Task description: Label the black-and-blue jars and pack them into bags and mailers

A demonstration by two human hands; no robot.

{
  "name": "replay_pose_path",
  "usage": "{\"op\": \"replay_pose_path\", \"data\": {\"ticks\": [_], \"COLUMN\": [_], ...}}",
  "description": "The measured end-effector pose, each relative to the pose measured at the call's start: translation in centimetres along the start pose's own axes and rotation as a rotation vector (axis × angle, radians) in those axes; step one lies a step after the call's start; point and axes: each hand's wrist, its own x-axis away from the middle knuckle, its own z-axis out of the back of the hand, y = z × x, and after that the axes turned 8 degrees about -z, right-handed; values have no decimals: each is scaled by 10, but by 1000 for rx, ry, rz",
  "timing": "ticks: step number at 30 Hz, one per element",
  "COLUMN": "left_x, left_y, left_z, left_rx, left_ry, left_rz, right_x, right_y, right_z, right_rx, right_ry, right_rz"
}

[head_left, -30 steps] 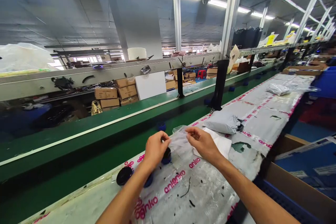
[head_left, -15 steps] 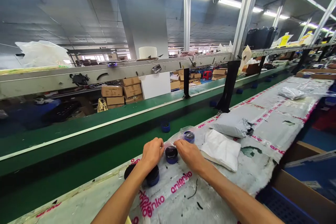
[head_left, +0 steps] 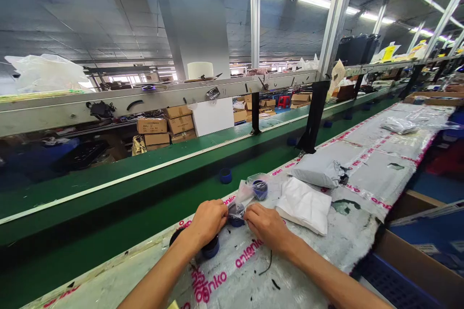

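Between my two hands a clear plastic bag [head_left: 243, 194] covers part of a dark blue round piece [head_left: 237, 221] on the covered bench. My left hand [head_left: 210, 219] pinches the bag's left side, and my right hand [head_left: 261, 222] pinches its right side. Just beyond my right hand stands another blue round piece [head_left: 260, 189] with clear film over it. Under my left wrist are more dark round pieces [head_left: 210, 248], partly hidden by the arm.
A white folded stack [head_left: 305, 205] and a grey packet [head_left: 317, 170] lie to the right. Beyond the bench edge runs a green conveyor [head_left: 174, 198] carrying blue round pieces [head_left: 225, 176]. A metal shelf rail [head_left: 163, 99] and posts stand behind. Boxes sit at lower right.
Both hands have moved slightly down, and the clear bag now lies over the blue round piece between them. The view has shifted a little.
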Motion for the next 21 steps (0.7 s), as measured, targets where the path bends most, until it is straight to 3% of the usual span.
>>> {"op": "replay_pose_path", "data": {"ticks": [5, 9, 14, 21], "left_x": [-6, -12, -20, -29], "left_y": [0, -4, -23, -34], "left_z": [-3, -9, -15, -27], "left_rx": [-25, 18, 160, 318], "left_ry": [-83, -106, -72, -15], "left_rz": [-50, -36, 31, 169], "right_x": [3, 0, -19, -52], "right_y": [5, 4, -4, -5], "right_z": [-3, -5, -6, -17], "right_rx": [33, 17, -85, -250], "right_ry": [-85, -129, -132, 14], "right_rz": [93, 59, -95, -406]}}
